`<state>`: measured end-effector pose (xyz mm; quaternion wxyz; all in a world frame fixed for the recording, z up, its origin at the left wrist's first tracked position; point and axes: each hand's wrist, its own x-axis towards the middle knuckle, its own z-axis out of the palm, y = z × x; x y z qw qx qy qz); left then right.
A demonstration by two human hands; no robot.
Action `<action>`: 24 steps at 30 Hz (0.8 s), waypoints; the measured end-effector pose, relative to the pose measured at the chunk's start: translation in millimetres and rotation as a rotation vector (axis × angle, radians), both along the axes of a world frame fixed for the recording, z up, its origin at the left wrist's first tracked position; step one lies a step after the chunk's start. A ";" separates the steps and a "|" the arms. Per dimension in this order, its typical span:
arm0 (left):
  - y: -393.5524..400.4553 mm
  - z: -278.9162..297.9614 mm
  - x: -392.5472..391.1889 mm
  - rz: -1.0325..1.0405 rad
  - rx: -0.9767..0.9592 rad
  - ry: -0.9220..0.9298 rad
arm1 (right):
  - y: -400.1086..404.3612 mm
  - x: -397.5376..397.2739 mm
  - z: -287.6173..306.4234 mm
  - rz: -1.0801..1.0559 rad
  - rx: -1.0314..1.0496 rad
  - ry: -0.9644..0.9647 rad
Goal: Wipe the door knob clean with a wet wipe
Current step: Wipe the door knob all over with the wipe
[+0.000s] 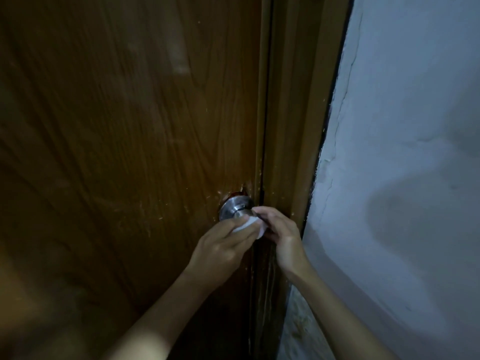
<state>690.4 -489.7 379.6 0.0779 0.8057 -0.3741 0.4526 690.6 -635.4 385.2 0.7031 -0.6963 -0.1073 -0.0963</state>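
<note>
A round silver door knob sits near the right edge of a brown wooden door. A white wet wipe is pressed against the front of the knob, which it partly hides. My left hand grips the wipe from below and left. My right hand comes in from the right, with its fingertips pinching the wipe's upper edge at the knob. Both hands touch each other around the wipe.
The wooden door frame runs vertically just right of the knob. A rough white plaster wall fills the right side. The door surface around the knob has scratches and pale flecks. The scene is dim.
</note>
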 end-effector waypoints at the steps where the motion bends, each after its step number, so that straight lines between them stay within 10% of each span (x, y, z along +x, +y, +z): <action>1: -0.2 -1.9 1.9 0.004 -0.032 0.005 | -0.2 0.5 0.9 -0.004 -0.008 0.002; 8: -13.3 -3.9 -3.0 0.069 -0.215 0.101 | 1.5 -0.2 2.3 -0.022 -0.004 0.006; 17: -45.8 -10.5 -28.2 0.128 -1.077 0.417 | 8.8 -2.6 5.3 -0.140 -0.126 0.009; 24: 3.2 4.7 -9.0 0.120 -0.579 0.171 | 16.8 -3.4 7.2 -0.204 -0.245 -0.022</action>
